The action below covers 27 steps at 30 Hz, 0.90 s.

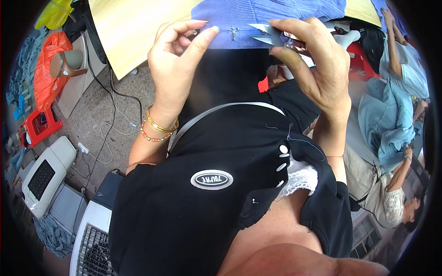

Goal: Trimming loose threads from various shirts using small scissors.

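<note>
While we look down past our black shirt [184, 216], both hands are up at the near edge of the yellow table [133, 32]. Left hand [177, 69]: thumb and forefinger clenched in a pinch on the hem of the blue knit [258, 18], just left of its zipper pull [234, 32]. Other fingers curled, loose. Gold bangle [161, 125] and red bead bracelet [154, 136] on that wrist.

Right hand [313, 64]: grasping small snips [269, 36], blades pointing left, tips just beside the zipper pull on the hem. Thumb down the near side, fingers over the top.

Knit lies across the table's near edge, between our two hands, spreading to the far edge of view. Hem hangs just over the edge toward us.

Floor left of us: white fan housing [92, 244] at lower left, a white box with a dark grille [46, 172], red stool [39, 126], power strip [83, 148] with cables running up. Farther left: orange bag [46, 69], yellow bag [55, 14].

Right side: another person [391, 193] sitting low by a pile of light blue cloth [382, 119]. Farther back, a second person's arm [393, 37] reaches up near the table's right corner.
</note>
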Motion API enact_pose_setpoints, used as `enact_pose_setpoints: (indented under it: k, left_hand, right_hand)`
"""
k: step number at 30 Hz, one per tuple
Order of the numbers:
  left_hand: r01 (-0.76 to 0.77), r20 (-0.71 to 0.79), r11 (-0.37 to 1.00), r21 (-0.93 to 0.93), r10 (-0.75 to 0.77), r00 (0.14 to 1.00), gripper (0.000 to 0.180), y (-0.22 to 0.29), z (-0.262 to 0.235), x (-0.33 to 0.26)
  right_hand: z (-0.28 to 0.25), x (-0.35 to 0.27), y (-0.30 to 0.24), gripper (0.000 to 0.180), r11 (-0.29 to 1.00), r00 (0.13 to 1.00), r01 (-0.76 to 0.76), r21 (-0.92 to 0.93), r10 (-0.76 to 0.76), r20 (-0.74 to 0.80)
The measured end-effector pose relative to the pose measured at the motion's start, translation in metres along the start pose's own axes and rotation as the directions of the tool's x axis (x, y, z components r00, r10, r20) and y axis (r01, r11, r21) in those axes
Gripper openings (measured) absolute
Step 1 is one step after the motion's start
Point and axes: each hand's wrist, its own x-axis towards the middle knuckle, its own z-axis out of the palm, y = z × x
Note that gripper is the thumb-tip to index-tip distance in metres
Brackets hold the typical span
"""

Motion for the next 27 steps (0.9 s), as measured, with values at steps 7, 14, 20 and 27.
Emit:
enact_pose_setpoints:
  k: [7,14,20,27]
  left_hand:
    - [-0.040,-0.036,0.971,-0.237,0.032,0.999,0.016,-0.008,-0.015,0.004]
    - [-0.558,0.322,0.807,0.194,0.485,0.813,0.045,-0.013,-0.024,0.016]
    - [-0.417,0.324,0.909,0.026,0.387,0.863,0.039,-0.010,-0.021,0.022]
    - [-0.378,0.310,0.926,0.007,0.357,0.881,0.032,-0.015,-0.032,0.025]
  right_hand:
    - [-0.001,0.026,-0.018,0.036,0.998,0.998,0.057,-0.018,-0.057,0.008]
    - [-0.022,0.051,-0.053,0.029,0.972,0.957,-0.187,-0.140,0.213,0.198]
    - [-0.020,0.043,-0.045,0.032,0.960,0.943,-0.253,-0.121,0.273,0.191]
    - [-0.002,0.030,-0.021,0.035,1.000,0.996,0.005,0.011,-0.006,0.088]
